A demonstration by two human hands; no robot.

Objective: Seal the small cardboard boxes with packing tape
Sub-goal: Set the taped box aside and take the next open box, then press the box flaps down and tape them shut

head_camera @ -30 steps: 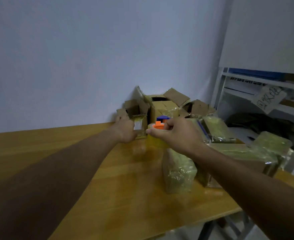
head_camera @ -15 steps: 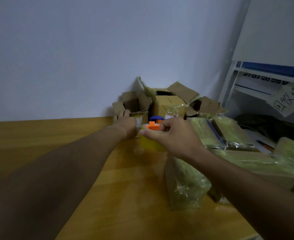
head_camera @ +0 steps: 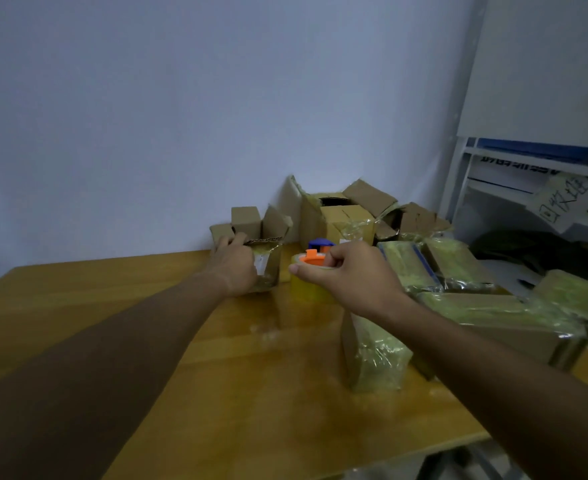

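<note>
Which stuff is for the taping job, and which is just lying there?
For the job:
- open small box, held by the left hand
- tape roll, gripped by the right hand

Lying about:
- wrapped parcels
- shelf
- paper note

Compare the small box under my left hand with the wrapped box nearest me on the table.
The small box has its flaps standing open; the wrapped box is closed. The small box shows mostly bare cardboard and is gripped by the left hand; the wrapped box is covered in glossy tape and untouched. Both sit on the table.
</note>
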